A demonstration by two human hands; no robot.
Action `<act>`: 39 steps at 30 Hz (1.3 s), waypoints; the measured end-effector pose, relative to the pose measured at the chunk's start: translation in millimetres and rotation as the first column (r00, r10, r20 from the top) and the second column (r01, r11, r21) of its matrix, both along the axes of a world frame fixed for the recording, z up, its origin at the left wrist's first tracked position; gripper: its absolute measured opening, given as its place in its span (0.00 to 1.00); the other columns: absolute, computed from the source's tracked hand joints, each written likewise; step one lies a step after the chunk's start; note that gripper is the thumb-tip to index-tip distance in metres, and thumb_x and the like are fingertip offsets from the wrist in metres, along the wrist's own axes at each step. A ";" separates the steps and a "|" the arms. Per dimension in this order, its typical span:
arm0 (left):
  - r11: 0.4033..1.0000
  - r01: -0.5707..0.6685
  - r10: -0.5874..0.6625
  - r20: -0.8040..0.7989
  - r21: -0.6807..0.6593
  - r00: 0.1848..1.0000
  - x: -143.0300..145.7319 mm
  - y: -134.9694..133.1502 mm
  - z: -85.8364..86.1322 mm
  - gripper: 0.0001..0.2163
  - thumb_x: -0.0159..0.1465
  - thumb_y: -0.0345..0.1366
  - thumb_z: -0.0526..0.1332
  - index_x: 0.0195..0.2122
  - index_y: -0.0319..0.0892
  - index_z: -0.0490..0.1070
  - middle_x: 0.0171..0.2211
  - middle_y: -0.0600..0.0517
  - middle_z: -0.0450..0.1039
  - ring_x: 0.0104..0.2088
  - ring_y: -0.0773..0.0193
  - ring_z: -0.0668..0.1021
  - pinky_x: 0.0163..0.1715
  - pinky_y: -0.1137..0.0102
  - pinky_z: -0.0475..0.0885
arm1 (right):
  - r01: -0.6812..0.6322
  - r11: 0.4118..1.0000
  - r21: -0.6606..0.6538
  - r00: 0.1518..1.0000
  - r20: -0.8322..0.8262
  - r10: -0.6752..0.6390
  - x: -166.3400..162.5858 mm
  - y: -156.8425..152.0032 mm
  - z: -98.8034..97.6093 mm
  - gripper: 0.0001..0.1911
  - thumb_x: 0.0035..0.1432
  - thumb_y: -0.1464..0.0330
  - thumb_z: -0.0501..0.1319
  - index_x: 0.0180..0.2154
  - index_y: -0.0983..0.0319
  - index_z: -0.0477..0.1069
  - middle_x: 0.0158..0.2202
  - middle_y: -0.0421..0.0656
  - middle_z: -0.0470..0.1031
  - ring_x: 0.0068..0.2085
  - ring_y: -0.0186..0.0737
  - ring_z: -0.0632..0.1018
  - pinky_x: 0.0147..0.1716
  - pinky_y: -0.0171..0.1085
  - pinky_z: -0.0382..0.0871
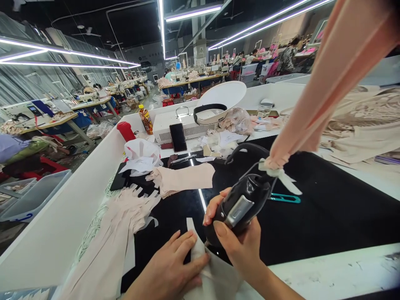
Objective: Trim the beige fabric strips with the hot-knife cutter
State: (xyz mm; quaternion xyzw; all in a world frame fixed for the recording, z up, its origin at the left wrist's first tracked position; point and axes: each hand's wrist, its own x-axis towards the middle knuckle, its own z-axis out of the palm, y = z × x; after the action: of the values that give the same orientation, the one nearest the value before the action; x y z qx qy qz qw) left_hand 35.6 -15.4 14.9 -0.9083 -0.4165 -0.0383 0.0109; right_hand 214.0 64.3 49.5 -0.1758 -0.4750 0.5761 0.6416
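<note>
My right hand [239, 246] is wrapped round a black corded electric fabric cutter [239, 204], tilted with its lower end down at the pale cloth. A twisted strip of peach fabric [325, 87], tied with a white strip, runs from its top to the upper right. My left hand [175, 260] lies flat, fingers stretched out, on the pale beige cloth [195, 243] just left of the cutter's lower end. Part of that cloth is hidden under both hands. Teal thread snips [286, 198] lie behind the cutter on the black tabletop [328, 216].
Stacked beige pieces [187, 178] and long cloth strips [115, 233] lie to the left. Farther back are a phone [178, 137], a white vented box [168, 129], a drink bottle [145, 118] and scraps. White side walls [71, 221] edge the table. Beige fabric [359, 125] is heaped right.
</note>
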 end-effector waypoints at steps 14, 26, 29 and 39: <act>0.994 0.011 -0.014 0.024 0.109 1.000 -6.6 -0.8 -5.3 0.21 0.70 0.42 0.66 0.63 0.49 0.69 0.56 0.41 0.74 0.61 0.50 0.76 0.57 0.53 0.76 | -0.032 0.998 -0.055 0.999 -0.024 0.031 -8.1 4.7 -5.8 0.15 0.59 0.74 0.68 0.44 0.52 0.70 0.33 0.34 0.75 0.31 0.31 0.74 0.32 0.31 0.73; 0.993 0.010 -0.015 0.043 0.115 0.999 -9.2 -1.2 -9.1 0.20 0.73 0.45 0.63 0.64 0.50 0.69 0.56 0.42 0.74 0.60 0.52 0.78 0.59 0.53 0.75 | -0.044 0.996 -0.079 0.999 0.024 0.046 -14.3 5.9 -8.7 0.12 0.58 0.73 0.68 0.40 0.54 0.68 0.32 0.34 0.72 0.29 0.30 0.72 0.29 0.31 0.72; 0.994 0.005 -0.010 0.042 0.110 0.999 -9.7 -1.7 -9.0 0.20 0.72 0.44 0.64 0.64 0.51 0.69 0.57 0.42 0.74 0.61 0.51 0.77 0.58 0.54 0.76 | -0.031 0.996 -0.089 0.999 0.026 0.033 -14.9 5.8 -8.3 0.13 0.58 0.73 0.68 0.41 0.54 0.69 0.33 0.34 0.73 0.29 0.30 0.72 0.30 0.31 0.72; 0.992 -0.008 0.001 0.051 0.125 0.999 -8.4 -3.3 -12.0 0.21 0.72 0.46 0.65 0.64 0.52 0.69 0.56 0.43 0.74 0.58 0.52 0.78 0.59 0.54 0.75 | -0.047 0.997 -0.069 0.999 -0.005 0.046 -14.5 6.2 -4.6 0.13 0.59 0.73 0.67 0.42 0.52 0.69 0.33 0.33 0.73 0.29 0.30 0.71 0.29 0.30 0.71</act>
State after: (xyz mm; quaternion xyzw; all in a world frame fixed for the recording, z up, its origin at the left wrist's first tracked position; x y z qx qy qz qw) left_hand 27.3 -18.7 2.9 -0.9036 -0.4154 -0.0871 0.0573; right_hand 199.4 70.6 44.8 -0.1859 -0.4577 0.6072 0.6223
